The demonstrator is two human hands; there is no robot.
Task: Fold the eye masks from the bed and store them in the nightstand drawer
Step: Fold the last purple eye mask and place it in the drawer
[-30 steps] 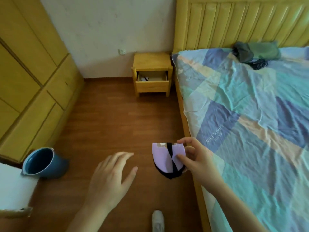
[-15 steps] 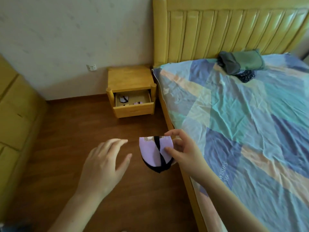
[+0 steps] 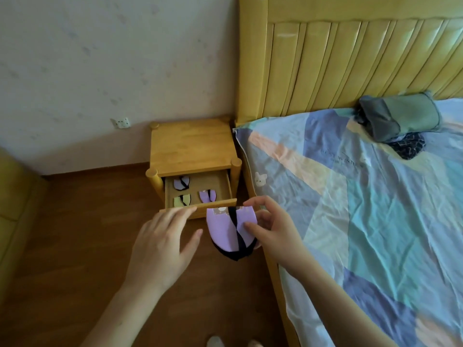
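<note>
Eye mask (image 3: 229, 231) pinched in right hand (image 3: 273, 229); left hand (image 3: 162, 244) spread, hiding drawer (image 3: 200, 209) front.

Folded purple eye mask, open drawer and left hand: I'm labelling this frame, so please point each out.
folded purple eye mask (image 3: 225, 231), head view, on its purple front panel.
open drawer (image 3: 215, 204), head view, on its front edge.
left hand (image 3: 160, 242), head view, on its back.
</note>
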